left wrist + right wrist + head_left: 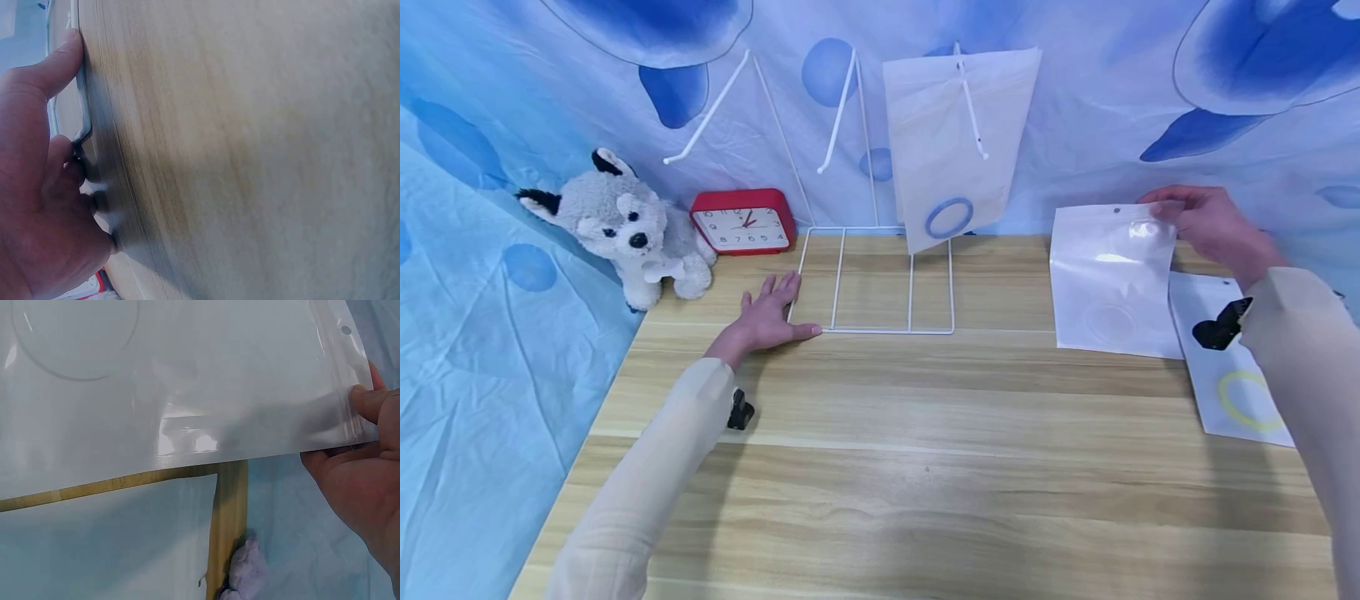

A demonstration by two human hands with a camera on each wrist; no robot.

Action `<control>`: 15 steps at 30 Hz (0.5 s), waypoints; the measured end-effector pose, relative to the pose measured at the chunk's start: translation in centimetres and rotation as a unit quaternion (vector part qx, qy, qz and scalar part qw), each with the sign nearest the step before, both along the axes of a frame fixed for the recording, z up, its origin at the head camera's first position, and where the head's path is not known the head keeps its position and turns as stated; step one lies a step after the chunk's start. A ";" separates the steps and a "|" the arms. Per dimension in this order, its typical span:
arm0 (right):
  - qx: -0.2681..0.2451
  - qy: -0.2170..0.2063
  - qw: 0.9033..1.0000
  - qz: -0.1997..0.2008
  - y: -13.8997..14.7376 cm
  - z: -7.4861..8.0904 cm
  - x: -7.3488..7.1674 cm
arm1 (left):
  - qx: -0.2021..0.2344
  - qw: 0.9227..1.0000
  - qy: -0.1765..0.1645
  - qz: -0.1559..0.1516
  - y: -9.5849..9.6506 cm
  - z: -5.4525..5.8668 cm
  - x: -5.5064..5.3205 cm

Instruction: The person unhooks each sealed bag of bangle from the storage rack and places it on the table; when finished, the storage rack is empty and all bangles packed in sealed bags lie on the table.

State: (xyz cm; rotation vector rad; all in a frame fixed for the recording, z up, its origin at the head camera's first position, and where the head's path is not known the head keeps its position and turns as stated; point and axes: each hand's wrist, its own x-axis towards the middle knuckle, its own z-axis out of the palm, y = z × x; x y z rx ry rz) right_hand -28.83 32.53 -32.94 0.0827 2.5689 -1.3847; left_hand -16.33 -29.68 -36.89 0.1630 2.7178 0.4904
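Observation:
My right hand pinches the top right corner of a white zip-top bag between thumb and fingers. A faint pale ring shows near the bag's bottom, and a small hole is near its top edge. My left hand rests with spread fingers on the left front corner of a white wire rack. Its thumb lies along the front wire. From the rack's right arm hangs a white bag with a blue ring; the other two arms carry nothing.
A second bag with a yellow ring lies on the wooden table, partly under my right forearm. Left of the rack stand a red clock and a grey plush dog. A lavender lump of unclear kind sits at the table's edge.

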 end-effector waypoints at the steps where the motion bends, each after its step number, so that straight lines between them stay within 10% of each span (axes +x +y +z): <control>1: 0.007 0.000 1.000 0.002 -0.1 -0.2 -0.1 | 0.000 1.000 0.000 0.001 0.0 0.0 0.0; 15: 0.050 -0.022 0.999 0.000 -0.4 -2.2 -0.8 | -0.004 1.000 0.000 0.001 0.0 -0.2 -0.1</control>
